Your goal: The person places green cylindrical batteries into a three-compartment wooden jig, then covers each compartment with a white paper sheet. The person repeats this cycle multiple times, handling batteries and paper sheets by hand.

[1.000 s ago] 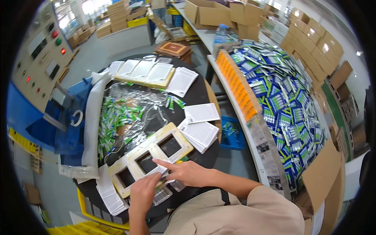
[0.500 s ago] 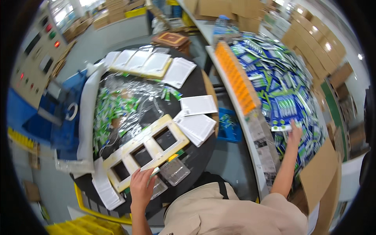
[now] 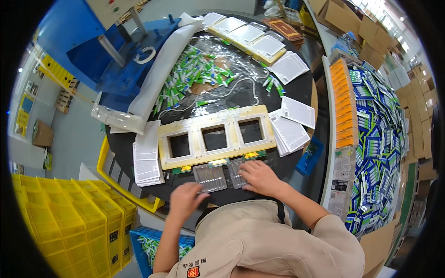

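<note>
Two clear plastic blister trays (image 3: 211,179) lie side by side at the table's near edge, in front of a cream frame (image 3: 214,134) with three square openings. My left hand (image 3: 185,200) is beside the left tray, its fingertips at that tray's edge and the thumb apart. Over the right tray (image 3: 236,172) lies my right hand (image 3: 260,178), palm down, fingers spread and touching it. Neither hand appears to grip anything. White printed cards (image 3: 147,157) are stacked left of the frame, and more cards (image 3: 289,132) sit at its right.
Small green-and-white tubes (image 3: 197,74) lie heaped behind the frame on plastic film. A blue machine (image 3: 116,60) stands far left, yellow crates (image 3: 69,217) near left. On the right bench, an orange strip (image 3: 343,106) borders piled blue-green packs (image 3: 373,157).
The view has turned rightward. My right hand has left the pile and the blue-green pack it held, and is now at the blister trays. My left hand has come off the frame's edge.
</note>
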A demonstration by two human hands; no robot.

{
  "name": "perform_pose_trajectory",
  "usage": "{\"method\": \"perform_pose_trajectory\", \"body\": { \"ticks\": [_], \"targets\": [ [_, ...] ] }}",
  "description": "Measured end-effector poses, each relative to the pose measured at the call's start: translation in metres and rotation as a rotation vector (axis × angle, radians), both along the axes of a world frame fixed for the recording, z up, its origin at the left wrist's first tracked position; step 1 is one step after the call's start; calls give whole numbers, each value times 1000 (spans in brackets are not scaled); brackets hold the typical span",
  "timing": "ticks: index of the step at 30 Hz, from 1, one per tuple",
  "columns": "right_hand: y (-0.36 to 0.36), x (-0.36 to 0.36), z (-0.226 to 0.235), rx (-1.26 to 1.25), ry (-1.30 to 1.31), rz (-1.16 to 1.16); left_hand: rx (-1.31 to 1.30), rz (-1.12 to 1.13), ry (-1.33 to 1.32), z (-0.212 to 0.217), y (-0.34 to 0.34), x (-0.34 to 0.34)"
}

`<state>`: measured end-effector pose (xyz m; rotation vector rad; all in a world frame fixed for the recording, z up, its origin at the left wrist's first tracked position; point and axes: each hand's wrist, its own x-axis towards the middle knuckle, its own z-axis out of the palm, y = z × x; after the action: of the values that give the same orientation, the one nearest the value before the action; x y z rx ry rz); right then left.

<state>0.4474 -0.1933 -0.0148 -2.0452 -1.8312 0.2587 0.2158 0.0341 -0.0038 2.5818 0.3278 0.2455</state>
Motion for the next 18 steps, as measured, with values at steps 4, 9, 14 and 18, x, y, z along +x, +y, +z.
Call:
{"method": "perform_pose_trajectory", "body": {
  "ticks": [4,9,14,18],
  "targets": [
    [0,-28,-25,-25,-240,14,422,-296,109,-47,-21,16],
    [-12,-16,-42,29,8,26,196,-306,141,-59,-14,17],
    [4,10,-37,-161,219,72,28,-452,275,-47,14,36],
    [15,25,-35,-318,369,83,-82,-441,349,-49,21,47]
  ]
}}
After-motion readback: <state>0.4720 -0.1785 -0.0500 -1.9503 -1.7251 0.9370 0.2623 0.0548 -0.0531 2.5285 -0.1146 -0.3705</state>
